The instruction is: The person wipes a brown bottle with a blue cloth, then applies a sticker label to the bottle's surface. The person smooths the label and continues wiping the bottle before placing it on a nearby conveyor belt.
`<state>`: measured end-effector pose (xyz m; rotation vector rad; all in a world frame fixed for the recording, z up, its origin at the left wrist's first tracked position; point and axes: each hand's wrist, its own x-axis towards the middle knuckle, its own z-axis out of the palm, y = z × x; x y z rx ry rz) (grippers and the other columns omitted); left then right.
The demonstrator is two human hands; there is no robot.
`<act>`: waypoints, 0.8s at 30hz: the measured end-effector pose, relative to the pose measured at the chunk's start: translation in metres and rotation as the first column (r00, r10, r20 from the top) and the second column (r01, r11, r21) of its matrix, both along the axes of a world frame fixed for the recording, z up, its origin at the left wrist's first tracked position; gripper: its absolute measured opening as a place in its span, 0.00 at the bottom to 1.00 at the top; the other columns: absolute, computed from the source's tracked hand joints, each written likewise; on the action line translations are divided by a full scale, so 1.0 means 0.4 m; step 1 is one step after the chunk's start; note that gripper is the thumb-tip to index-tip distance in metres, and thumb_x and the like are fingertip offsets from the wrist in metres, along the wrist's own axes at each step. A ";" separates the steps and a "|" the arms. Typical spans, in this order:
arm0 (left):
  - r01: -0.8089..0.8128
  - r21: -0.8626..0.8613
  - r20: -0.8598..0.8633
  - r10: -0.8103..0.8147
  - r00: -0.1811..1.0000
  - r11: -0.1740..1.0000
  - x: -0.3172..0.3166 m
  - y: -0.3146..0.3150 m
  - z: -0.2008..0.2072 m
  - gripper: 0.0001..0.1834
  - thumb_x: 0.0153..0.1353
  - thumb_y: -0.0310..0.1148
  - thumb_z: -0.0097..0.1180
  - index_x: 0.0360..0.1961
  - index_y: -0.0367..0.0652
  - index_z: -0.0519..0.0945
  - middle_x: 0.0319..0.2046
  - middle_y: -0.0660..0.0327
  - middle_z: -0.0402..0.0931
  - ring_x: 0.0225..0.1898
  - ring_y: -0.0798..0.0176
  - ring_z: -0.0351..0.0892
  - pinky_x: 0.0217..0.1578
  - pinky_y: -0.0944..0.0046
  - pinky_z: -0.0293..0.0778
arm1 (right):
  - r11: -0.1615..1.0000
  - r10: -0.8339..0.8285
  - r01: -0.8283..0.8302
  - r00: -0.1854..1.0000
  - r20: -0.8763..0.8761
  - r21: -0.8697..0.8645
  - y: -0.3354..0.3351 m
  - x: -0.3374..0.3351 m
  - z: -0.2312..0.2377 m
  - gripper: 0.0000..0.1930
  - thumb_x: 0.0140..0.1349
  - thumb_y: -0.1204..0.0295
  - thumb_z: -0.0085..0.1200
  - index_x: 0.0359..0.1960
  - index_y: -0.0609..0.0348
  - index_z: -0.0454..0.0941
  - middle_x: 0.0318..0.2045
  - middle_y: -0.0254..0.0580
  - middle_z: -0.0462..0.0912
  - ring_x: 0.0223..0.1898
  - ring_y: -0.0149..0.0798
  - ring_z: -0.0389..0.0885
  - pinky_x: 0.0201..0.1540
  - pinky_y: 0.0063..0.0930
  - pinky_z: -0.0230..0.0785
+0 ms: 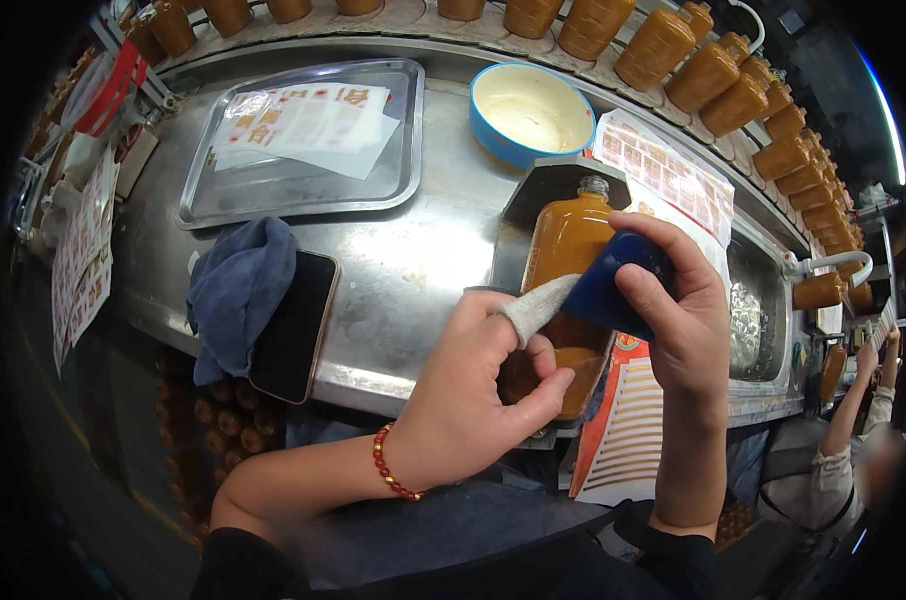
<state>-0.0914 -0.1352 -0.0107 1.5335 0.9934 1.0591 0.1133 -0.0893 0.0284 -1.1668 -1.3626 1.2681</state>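
An amber-brown glazed bottle (565,238) with a bare threaded neck lies tilted in a dark metal holder (533,190) at the front of the steel bench. My right hand (678,310) grips a dark blue flat scraper (621,285) between thumb and fingers, over the bottle's right side. Across the bottle's lower part reaches my left hand (473,385), its index finger wrapped in a whitish cloth finger sleeve (535,308) that points to the scraper's edge. The left thumb and other fingers are bent but apart, and nothing shows in them. The hands hide part of the bottle.
A steel tray (303,205) with printed sheets (308,120), a blue-rimmed bowl (531,110), a blue cloth (238,290) and a phone (303,325) rest on the bench. Decal sheets (663,165) and a water basin (758,310) are right. Bottles (658,50) line the conveyor; another person (823,470) works at right.
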 end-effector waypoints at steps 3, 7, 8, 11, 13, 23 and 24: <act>-0.003 -0.001 -0.027 0.003 1.000 1.000 0.004 0.000 -0.007 0.29 0.60 0.26 0.66 0.63 0.34 0.75 0.36 0.64 0.76 0.52 0.58 0.70 0.54 0.62 0.70 | 1.000 -0.013 0.013 1.000 -0.004 0.016 -0.001 0.001 -0.004 0.19 0.68 0.75 0.65 0.60 0.62 0.80 0.46 0.35 0.84 0.47 0.25 0.81 0.53 0.21 0.75; -0.015 0.007 -0.058 0.015 0.998 1.000 0.006 0.007 -0.021 0.31 0.60 0.27 0.66 0.65 0.35 0.73 0.39 0.61 0.75 0.51 0.57 0.69 0.56 0.61 0.68 | 1.000 -0.027 0.027 1.000 -0.004 0.016 -0.003 0.004 -0.005 0.19 0.68 0.74 0.65 0.60 0.61 0.81 0.46 0.35 0.85 0.47 0.25 0.81 0.53 0.21 0.75; -0.016 0.012 -0.061 0.017 0.998 1.000 0.006 0.008 -0.030 0.32 0.60 0.28 0.66 0.66 0.35 0.73 0.41 0.60 0.75 0.52 0.56 0.68 0.57 0.61 0.67 | 0.999 -0.037 0.037 0.999 0.002 0.021 -0.003 0.004 -0.005 0.19 0.68 0.74 0.65 0.60 0.61 0.81 0.46 0.35 0.85 0.47 0.25 0.81 0.53 0.21 0.75; -0.076 0.043 -0.121 0.081 0.989 0.996 -0.005 0.000 -0.060 0.38 0.61 0.34 0.68 0.70 0.33 0.68 0.46 0.54 0.72 0.55 0.52 0.66 0.60 0.55 0.64 | 0.998 -0.051 0.051 0.999 0.001 0.021 -0.005 0.000 -0.012 0.19 0.69 0.74 0.65 0.60 0.61 0.81 0.46 0.35 0.85 0.47 0.25 0.81 0.53 0.21 0.75; -0.106 0.042 -0.144 0.111 0.983 0.993 0.001 -0.004 -0.067 0.41 0.62 0.39 0.69 0.71 0.32 0.65 0.53 0.48 0.69 0.61 0.46 0.62 0.65 0.50 0.61 | 0.998 -0.060 0.060 0.998 -0.001 0.021 -0.007 -0.004 -0.016 0.19 0.69 0.74 0.65 0.60 0.61 0.80 0.46 0.35 0.85 0.46 0.25 0.81 0.53 0.21 0.75; 0.016 -0.037 -0.097 -0.020 0.995 0.999 -0.003 -0.005 -0.128 0.47 0.65 0.50 0.68 0.74 0.32 0.61 0.73 0.38 0.58 0.80 0.34 0.40 0.76 0.41 0.46 | 0.994 -0.107 0.108 0.994 -0.012 0.023 -0.009 -0.037 -0.043 0.19 0.70 0.74 0.63 0.61 0.60 0.80 0.45 0.34 0.84 0.46 0.24 0.81 0.52 0.19 0.75; 0.016 -0.038 -0.079 -0.019 0.997 0.999 -0.006 -0.002 -0.130 0.47 0.65 0.50 0.68 0.74 0.32 0.61 0.73 0.38 0.58 0.80 0.34 0.39 0.76 0.41 0.46 | 0.993 -0.112 0.112 0.994 -0.011 0.023 -0.008 -0.041 -0.045 0.19 0.70 0.74 0.63 0.61 0.60 0.80 0.45 0.33 0.84 0.46 0.24 0.81 0.52 0.19 0.75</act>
